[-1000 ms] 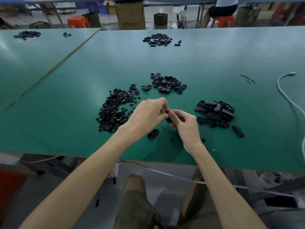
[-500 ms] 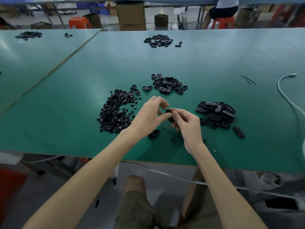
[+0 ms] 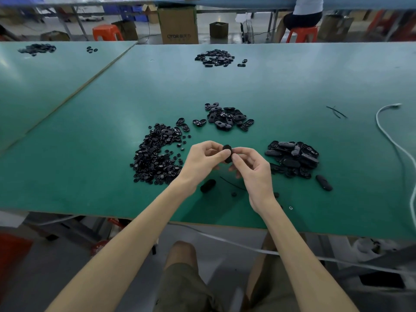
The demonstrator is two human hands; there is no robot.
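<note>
As held above the green table [image 3: 292, 82], between left heap [image 3: 155, 156] and right pile [image 3: 292, 154]: black oval piece [image 3: 227, 152], pinched by fingertips of left hand [image 3: 202, 162] and right hand [image 3: 253, 171]. Best squeezed evenly, edges kept aligned.

1 head-worn camera looks forward and down over the green table [image 3: 292, 82].

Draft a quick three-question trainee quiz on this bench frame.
1. True or false: the black oval part lies loose on the green table.
2. Who holds it? A) left hand only B) right hand only C) both
3. The white cable lies on the person's ___ side.
Key: 1 false, it is held above the table; 2 C; 3 right.
</note>
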